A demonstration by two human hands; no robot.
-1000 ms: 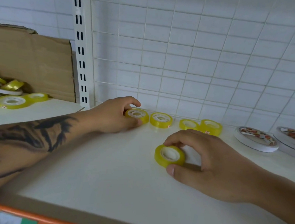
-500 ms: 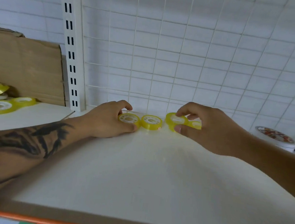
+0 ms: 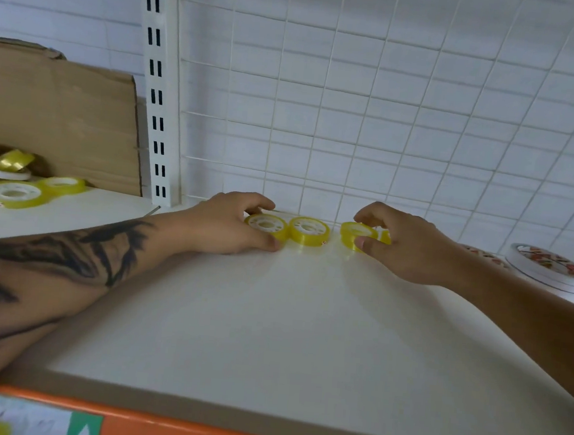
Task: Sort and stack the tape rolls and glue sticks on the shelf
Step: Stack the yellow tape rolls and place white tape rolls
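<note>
Your left hand is gripping yellow tape roll at shelf back edge. Second roll is sitting just beside it. Your right hand is pinching third roll. White rolls are lying at right edge.

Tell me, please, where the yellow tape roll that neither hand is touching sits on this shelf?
In the head view, the free yellow roll lies flat at the back of the shelf, between the roll held by the left hand and the one in the right hand.
</note>
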